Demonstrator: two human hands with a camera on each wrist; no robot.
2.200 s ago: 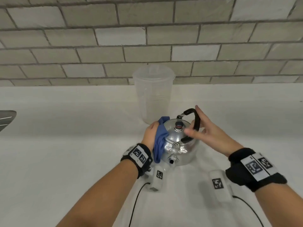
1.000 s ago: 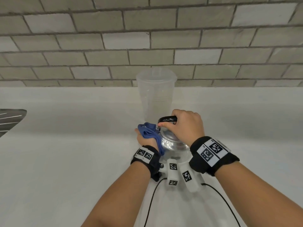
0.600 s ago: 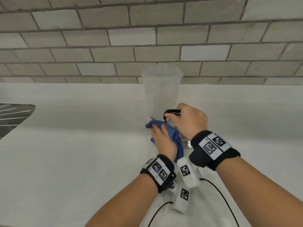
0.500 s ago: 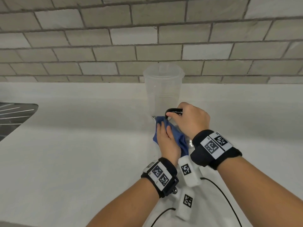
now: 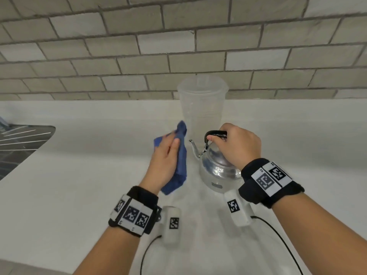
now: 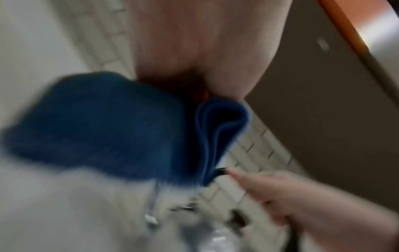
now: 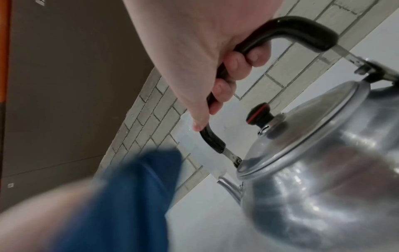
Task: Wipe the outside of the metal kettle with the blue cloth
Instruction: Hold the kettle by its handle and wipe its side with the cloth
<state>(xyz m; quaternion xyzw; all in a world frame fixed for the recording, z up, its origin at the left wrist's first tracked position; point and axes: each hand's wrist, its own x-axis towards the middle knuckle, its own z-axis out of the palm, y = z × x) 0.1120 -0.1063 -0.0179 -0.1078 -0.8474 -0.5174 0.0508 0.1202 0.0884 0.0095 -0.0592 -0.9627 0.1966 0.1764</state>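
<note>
- Metal kettle (image 5: 217, 165): upright on the white table (image 5: 69, 185), near centre, spout (image 5: 193, 147) pointing far-left; lid with black knob (image 7: 260, 117) in place.
- Right hand (image 5: 236, 147): grip clenched around the black handle (image 7: 287, 32) on top of the kettle, fingers curled under the bar.
- Left hand (image 5: 164, 161): grip grasping the blue cloth (image 5: 179, 161), thumb pressing it against the palm; cloth hanging folded below the hand.
- Blue cloth: just left of the kettle, apart from the metal body, a narrow gap visible in the head view.
- Clear plastic container (image 5: 202, 104): upright behind the kettle, against the grey brick wall (image 5: 119, 46).
- Dark ribbed panel (image 5: 19, 141): at far left edge of the table.
- Left wrist view: blurred.
</note>
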